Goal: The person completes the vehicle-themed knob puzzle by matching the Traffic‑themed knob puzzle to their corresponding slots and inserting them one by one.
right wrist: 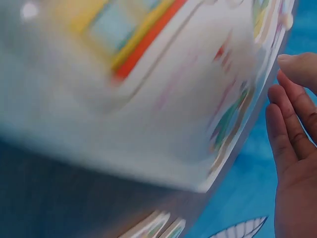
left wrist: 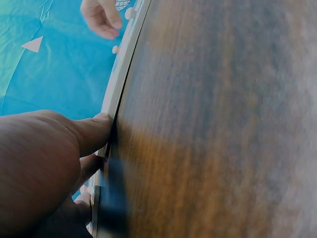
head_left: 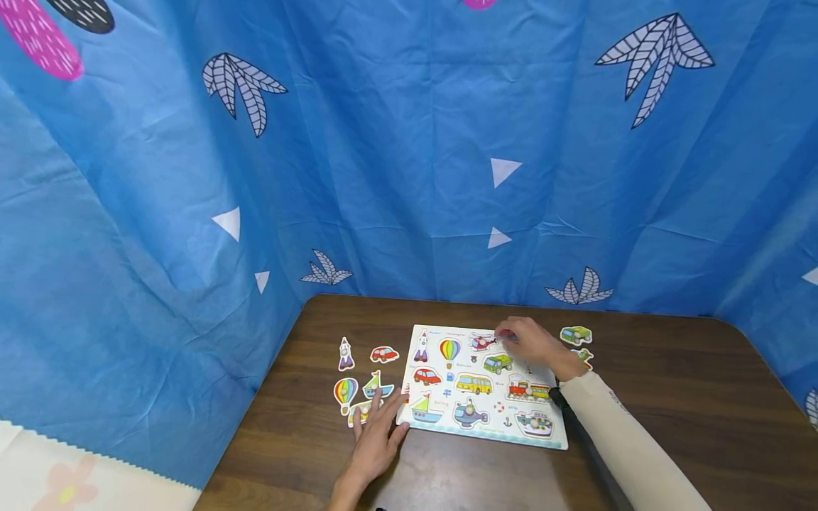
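Observation:
A white wooden peg puzzle board [head_left: 447,429] with printed vehicles lies flat on the table. My left hand [head_left: 377,443] is at its lower left corner, thumb and a finger touching the edges, the fingers mostly extended. Another finger reaches over a partly hidden loose piece [head_left: 359,413]. My right hand [head_left: 533,343] hovers over the board's upper right part, beside the red helicopter [head_left: 482,342]. In the right wrist view its fingers [right wrist: 290,129] are slightly bent, with nothing between them and the thumb. Knobs show on the submarine [head_left: 470,413] and the ship [head_left: 534,424].
Left of the board lie loose pieces: a rocket [head_left: 346,353], a red car [head_left: 384,354], a sailboat [head_left: 378,385] and a balloon [head_left: 345,390]. A green truck [head_left: 576,335] and another piece [head_left: 584,356], partly behind my right arm, lie right. A blue curtain [head_left: 396,177] hangs behind the table.

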Tool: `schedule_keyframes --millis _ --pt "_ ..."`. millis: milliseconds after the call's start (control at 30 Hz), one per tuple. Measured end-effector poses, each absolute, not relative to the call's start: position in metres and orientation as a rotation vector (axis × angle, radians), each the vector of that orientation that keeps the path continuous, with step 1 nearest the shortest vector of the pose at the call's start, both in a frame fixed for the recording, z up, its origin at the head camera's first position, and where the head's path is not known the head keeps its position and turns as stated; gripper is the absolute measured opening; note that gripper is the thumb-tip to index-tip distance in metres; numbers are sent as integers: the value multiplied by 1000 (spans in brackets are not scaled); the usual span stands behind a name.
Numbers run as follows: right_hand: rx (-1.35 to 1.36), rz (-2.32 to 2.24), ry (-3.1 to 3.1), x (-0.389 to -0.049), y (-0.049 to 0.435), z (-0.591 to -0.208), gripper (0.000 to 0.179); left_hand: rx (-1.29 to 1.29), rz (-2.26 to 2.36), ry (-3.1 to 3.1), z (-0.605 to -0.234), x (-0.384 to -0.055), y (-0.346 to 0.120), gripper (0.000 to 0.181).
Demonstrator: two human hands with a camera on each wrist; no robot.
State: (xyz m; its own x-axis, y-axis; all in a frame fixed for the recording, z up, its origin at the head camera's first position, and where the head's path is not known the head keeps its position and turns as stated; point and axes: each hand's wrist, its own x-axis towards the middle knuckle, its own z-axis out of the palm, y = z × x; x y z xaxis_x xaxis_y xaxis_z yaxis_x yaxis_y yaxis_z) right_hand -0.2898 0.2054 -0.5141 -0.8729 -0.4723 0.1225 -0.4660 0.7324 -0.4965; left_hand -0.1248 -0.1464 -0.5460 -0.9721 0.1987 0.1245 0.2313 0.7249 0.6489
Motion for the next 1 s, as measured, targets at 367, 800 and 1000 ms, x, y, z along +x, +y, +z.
schedule_keyframes --millis 367,800,1000 --pt "-823 -835 2915 -280 254 -512 15 -361 -1083 -2876 -546 -125 -147 44" --pt "-818 -706 2908 -264 299 -507 22 -365 -1088 -2880 -548 -126 -147 45" --pt "-865 -669 2905 -257 315 -507 24 -367 -1087 -2875 -549 -125 -147 44"
